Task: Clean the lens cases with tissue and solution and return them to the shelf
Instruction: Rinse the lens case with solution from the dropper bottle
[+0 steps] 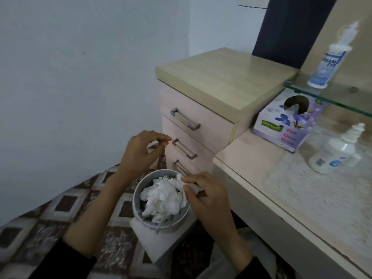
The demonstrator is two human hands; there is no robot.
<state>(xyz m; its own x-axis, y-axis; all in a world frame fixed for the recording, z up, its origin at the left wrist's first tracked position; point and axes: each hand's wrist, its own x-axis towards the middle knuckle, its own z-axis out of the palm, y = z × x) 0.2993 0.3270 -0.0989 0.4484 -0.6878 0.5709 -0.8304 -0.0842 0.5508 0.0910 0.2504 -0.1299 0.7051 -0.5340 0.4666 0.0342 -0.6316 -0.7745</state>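
My left hand (142,151) pinches a small whitish lens case (154,144) in front of the drawers, above and left of a round grey bin (173,228). The bin is full of crumpled white tissues (163,200). Over the bin's right rim, my right hand (203,195) grips a small wad of tissue (190,183). A purple tissue box (285,127) stands on the desk under a glass shelf (342,99). One solution bottle (327,63) stands on that shelf. A second bottle (334,156) stands on the desk.
A pink drawer unit (201,121) with metal handles stands just behind the bin. The desk (251,162) with a lace mat (314,194) runs along the right. The floor has patterned brown tiles (60,208). A white wall is to the left.
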